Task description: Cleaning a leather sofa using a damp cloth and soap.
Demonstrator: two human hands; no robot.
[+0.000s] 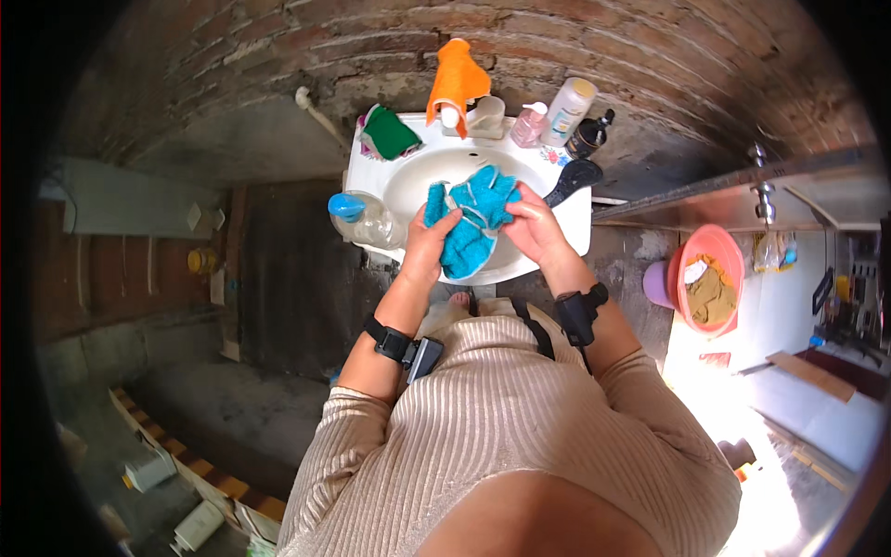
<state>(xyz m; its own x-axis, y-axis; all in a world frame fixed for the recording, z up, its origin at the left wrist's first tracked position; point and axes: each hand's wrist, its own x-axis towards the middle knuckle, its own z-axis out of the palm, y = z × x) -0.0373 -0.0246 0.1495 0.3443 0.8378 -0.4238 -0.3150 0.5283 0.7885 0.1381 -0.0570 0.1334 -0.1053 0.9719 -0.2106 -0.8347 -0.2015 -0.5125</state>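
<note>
Over a white washbasin point(367, 179) I hold a bunched turquoise cloth point(470, 244) with pale edging. My left hand point(426, 244) grips its left side, thumb on top. On the other side, my right hand point(534, 226) pinches the cloth's right edge between thumb and fingers. A black hairbrush point(574, 179) lies on the basin's right rim, close to my right hand. Left of my left hand, a clear plastic bottle or jug with a blue top point(347, 207) stands at the basin's edge. The cloth hides part of the bowl.
Along the basin's back sit a folded green cloth point(391, 134), an orange cloth point(456, 80) draped over something, a pink pump bottle point(529, 127), a white bottle point(572, 111) and a dark bottle point(588, 137). A brick wall point(362, 49) rises behind. A pink basin point(731, 254) with clothes stands right.
</note>
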